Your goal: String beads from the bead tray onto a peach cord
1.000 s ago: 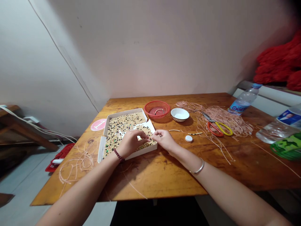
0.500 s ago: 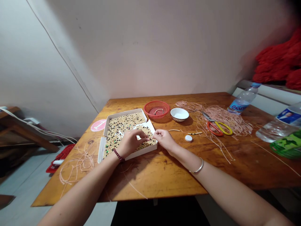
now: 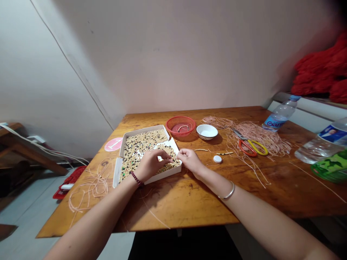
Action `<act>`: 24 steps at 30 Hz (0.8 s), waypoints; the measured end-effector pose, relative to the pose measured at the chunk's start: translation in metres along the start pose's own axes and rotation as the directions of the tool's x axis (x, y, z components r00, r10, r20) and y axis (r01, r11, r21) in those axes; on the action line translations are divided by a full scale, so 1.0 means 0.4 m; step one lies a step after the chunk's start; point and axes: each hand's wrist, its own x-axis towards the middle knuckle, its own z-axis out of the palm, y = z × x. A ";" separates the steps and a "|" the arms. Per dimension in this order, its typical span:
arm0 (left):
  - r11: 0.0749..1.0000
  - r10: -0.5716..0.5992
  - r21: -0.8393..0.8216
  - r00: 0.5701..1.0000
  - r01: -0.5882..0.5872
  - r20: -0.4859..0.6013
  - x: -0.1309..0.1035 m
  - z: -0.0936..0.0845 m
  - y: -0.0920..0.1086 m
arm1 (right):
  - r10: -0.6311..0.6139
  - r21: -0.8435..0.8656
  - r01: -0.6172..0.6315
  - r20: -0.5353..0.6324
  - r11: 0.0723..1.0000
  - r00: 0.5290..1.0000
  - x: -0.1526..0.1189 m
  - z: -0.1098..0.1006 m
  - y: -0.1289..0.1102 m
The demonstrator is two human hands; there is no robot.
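A shallow white box [image 3: 116, 172] full of small beads [image 3: 143, 139], mostly cream with dark and a few green ones, lies on the table. Over its right half is my left hand [image 3: 151, 162], thumb and forefinger pinched together around something too small to make out. My right hand [image 3: 189, 161] is closed in a pinch at the box's right edge, its fingertips facing the left ones; what it grips is hidden. Just beyond the right hand lies a strand of cream and dark beads [image 3: 225, 154]. Near it is a round white cap [image 3: 217, 159].
Behind the box stand a red basket [image 3: 180, 134] holding a beaded strand and a white bowl [image 3: 207, 132]. Scissors [image 3: 249, 143] rest by a pile of pink cords [image 3: 271, 139]. Plastic bottles [image 3: 282, 113] are at right; loose cords [image 3: 92, 187] lie at left.
Both hands keep almost the same place and pinch; the right has shifted very slightly. Nothing else has visibly moved.
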 end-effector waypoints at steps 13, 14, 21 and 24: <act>1.000 0.029 -0.006 1.000 -0.029 -0.013 -0.001 0.005 -0.008 | -0.031 -0.026 0.030 -0.005 0.999 1.000 0.000 -0.003 -0.002; 0.999 0.032 -0.007 0.999 -0.032 -0.013 -0.001 0.005 -0.008 | -0.035 -0.031 0.035 -0.007 0.999 0.999 0.000 -0.003 -0.001; 0.999 0.052 0.009 0.999 -0.052 0.010 -0.001 0.003 -0.006 | -0.106 -0.125 0.105 0.001 0.987 0.994 -0.006 -0.004 -0.005; 0.999 0.047 0.019 0.999 -0.048 0.019 -0.001 0.002 -0.005 | -0.148 -0.177 0.145 -0.003 0.974 0.989 -0.008 -0.005 -0.006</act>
